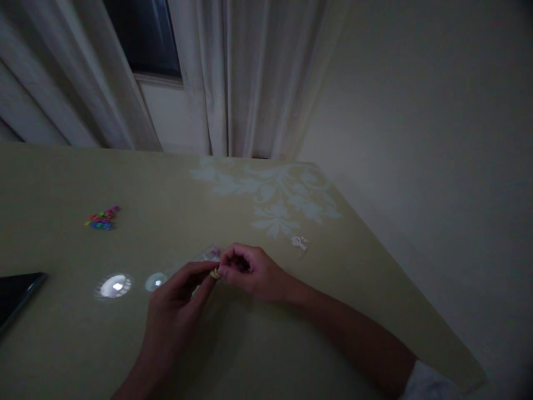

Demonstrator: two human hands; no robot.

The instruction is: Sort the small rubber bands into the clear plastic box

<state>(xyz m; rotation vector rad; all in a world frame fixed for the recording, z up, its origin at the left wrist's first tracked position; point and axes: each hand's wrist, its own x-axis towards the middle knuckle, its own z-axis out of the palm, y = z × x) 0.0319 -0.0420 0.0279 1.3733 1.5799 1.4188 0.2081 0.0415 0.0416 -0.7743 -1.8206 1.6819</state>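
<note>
A small yellowish looped piece [215, 274] sits between the fingertips of both hands, above the middle of the table; its exact kind is too small and dark to tell. My left hand [177, 297] pinches it between thumb and forefinger. From the other side, my right hand [252, 271] closes its thumb and forefinger on its edge, the other fingers curled. Just behind the fingertips lies a clear plastic bag [206, 254] with a small pinkish thing at its end, partly covered by my left hand.
A cluster of small colourful pieces [102, 218] lies at the left on the glossy table [137, 344]. A small white cut-out piece [298, 243] lies right of my hands. A dark flat object [19, 297] juts in at the left edge. Curtains [266, 78] hang behind.
</note>
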